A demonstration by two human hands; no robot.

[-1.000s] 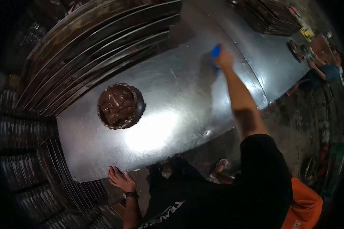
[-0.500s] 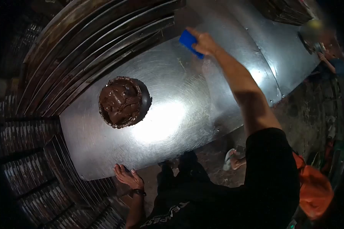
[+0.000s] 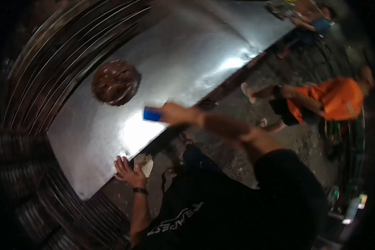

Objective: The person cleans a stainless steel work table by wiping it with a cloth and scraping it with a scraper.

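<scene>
My right hand grips a blue scraper at the front edge of the metal table; motion blurs the arm. My left hand rests with fingers spread on the table's near edge, a dark band around its wrist. Farther back on the metal, behind the scraper, sits a round mass of brown, chocolate-like paste with a rough, crusted rim.
Long dark trays are stacked along the table's back left side, and slatted racks stand lower left. On the right, a person in an orange shirt is on the floor side. Another person's hand is at the table's far end.
My right hand has swept the blue scraper from the far side of the table toward the front edge. The view has shifted, and the person in orange shows more fully. My left hand stays at the edge.
</scene>
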